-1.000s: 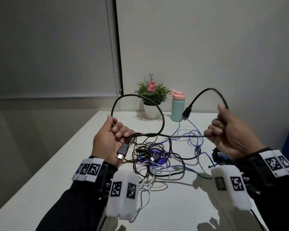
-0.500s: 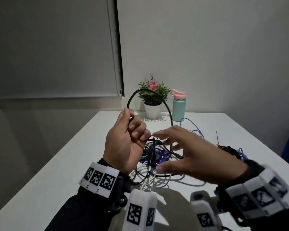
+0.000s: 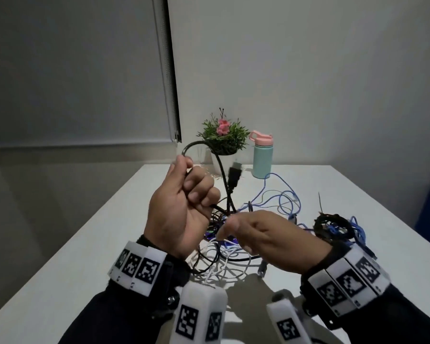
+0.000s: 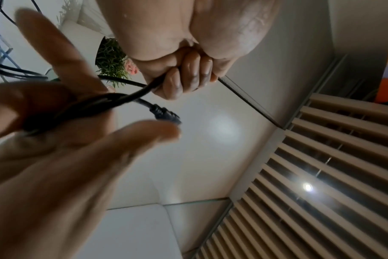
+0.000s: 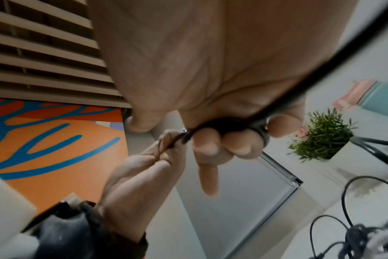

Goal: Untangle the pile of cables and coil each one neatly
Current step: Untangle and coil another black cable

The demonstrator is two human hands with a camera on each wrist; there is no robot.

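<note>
- Left hand (image 3: 181,209) raised above the table (image 3: 97,244), fingers curled tight round a black cable (image 3: 222,170); the cable arches out of the top of the fist toward 12 o'clock, then drops back past the knuckles.
- Right hand (image 3: 263,239) sits just at 3 o'clock of the left, lower, palm down. Thumb and forefinger pinch the same black strands where they cross, right under the left fist; other fingers loosely spread.
- The cable's free plug (image 3: 234,173) stands up at about 1 o'clock from the left fist, near vertical. Right hand is the nearer one to take it, as I judge it.
- Tangled pile (image 3: 224,259) lies on the table beneath and between both wrists; blue cable (image 3: 283,197) trails off toward 2 o'clock. A dark, seemingly coiled bundle (image 3: 333,224) sits at 3 o'clock.
- Potted plant (image 3: 224,140) and teal bottle (image 3: 262,157) at 12 o'clock, well apart from the work.
- Left wrist view shows the plug's ribbed collar (image 4: 164,113) and two strands lying side by side across the right fingers (image 4: 141,133); the head view hides that.
- Right wrist view shows the pinch from beneath; the pile is only a blur in the corner.
</note>
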